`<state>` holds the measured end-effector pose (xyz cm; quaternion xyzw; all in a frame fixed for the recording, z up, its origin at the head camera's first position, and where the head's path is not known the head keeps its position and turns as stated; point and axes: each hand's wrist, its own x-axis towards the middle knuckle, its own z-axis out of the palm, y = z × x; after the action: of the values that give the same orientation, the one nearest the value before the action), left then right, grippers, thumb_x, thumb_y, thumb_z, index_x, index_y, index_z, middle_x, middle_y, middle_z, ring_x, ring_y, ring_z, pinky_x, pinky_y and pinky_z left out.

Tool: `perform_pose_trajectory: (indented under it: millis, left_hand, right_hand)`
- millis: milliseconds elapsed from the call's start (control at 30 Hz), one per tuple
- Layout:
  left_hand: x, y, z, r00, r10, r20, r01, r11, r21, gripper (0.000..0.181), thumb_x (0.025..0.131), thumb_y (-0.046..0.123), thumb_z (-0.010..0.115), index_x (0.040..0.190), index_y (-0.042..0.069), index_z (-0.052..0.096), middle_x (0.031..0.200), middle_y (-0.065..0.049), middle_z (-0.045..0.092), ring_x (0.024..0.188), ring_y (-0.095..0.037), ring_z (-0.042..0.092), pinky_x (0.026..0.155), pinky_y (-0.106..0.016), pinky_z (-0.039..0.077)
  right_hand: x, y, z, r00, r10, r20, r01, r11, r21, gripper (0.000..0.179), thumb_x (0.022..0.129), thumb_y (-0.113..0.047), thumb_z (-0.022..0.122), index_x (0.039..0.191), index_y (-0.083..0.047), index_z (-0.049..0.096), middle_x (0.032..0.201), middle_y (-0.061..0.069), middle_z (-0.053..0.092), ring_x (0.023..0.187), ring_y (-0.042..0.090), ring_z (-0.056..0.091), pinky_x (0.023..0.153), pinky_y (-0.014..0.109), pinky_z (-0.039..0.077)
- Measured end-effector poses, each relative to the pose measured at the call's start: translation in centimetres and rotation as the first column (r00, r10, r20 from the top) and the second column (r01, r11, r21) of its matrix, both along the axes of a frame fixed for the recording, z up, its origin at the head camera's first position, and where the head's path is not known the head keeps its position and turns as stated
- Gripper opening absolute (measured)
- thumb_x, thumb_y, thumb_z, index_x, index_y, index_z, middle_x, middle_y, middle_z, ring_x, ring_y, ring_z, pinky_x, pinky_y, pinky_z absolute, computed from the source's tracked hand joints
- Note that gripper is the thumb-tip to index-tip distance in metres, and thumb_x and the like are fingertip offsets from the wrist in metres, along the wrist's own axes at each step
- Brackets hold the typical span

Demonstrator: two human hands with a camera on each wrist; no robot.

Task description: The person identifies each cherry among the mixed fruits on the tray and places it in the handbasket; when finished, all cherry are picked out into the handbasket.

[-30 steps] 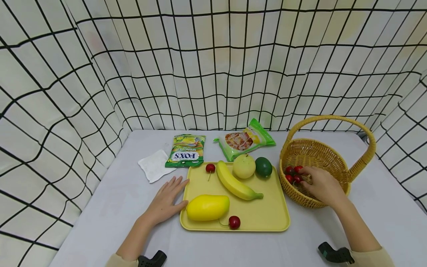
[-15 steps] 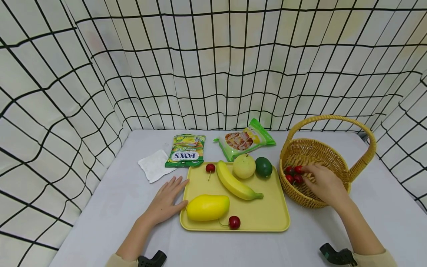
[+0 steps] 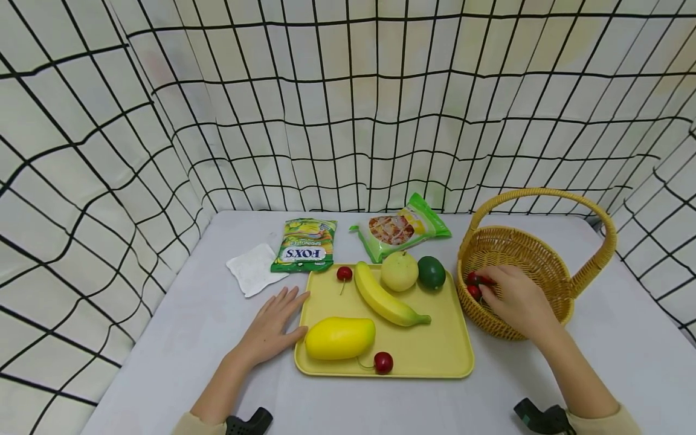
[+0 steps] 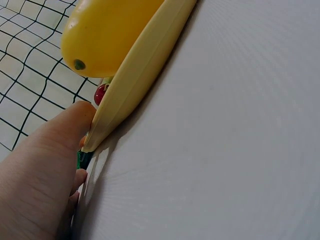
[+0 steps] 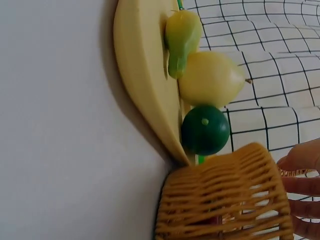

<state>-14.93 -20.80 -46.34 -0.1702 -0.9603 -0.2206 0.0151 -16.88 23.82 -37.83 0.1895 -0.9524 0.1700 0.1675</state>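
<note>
My left hand (image 3: 273, 326) lies flat with fingers spread at the left edge of the yellow tray (image 3: 424, 356); its thumb touches the rim beside a yellow mango (image 3: 339, 338). My right hand (image 3: 516, 302) reaches into the wicker basket (image 3: 544, 254), fingers bent and fingertips among several red cherries (image 3: 473, 292). I cannot tell whether it pinches one, because the fingers hide part of them. On the tray lie a banana (image 3: 388, 302), a round yellow-green pear (image 3: 399, 272), a dark green avocado-like fruit (image 3: 431, 273), a stemmed cherry (image 3: 344, 273) at the back and another cherry (image 3: 383, 362) in front.
Behind the tray lie a green FOX'S candy bag (image 3: 304, 246) and a green snack packet (image 3: 399, 229). A white square sachet (image 3: 254, 269) is left of them. The basket's tall handle (image 3: 544, 192) arches over its opening. Black-lined netting (image 3: 348, 121) surrounds the table.
My right hand has shifted left inside the basket, and its fingers now cover more of the cherries. My left hand stays in place at the tray edge.
</note>
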Motion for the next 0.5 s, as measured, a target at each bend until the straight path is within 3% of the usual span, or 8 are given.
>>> perform_pose_trajectory:
  millis: [333,500]
  left_hand:
    - [0.0,0.1,0.0,1.0,-0.002,-0.016,0.002,1.0,0.006,0.066,0.084,0.045,0.057,0.142,0.019,0.037,0.147,-0.012,0.027,0.137,-0.031,0.016,0.109,-0.049,0.011]
    - [0.0,0.1,0.0,1.0,-0.002,-0.016,0.002,1.0,0.004,0.066,0.084,0.045,0.057,0.142,0.019,0.037,0.148,-0.012,0.027,0.137,-0.03,0.016,0.109,-0.049,0.01]
  right_hand:
    - [-0.4,-2.3,0.2,0.984,0.117,-0.134,-0.118,0.993,0.001,0.024,0.075,-0.006,0.07,0.099,-0.005,0.066,0.093,0.008,0.063,0.083,0.022,0.058,0.062,0.037,0.052]
    - [-0.5,-3.8,0.3,0.972,0.176,-0.152,-0.175,0.984,0.022,0.023,0.075,-0.007,0.071,0.097,-0.007,0.066,0.091,0.006,0.063,0.084,0.021,0.058,0.063,0.035,0.052]
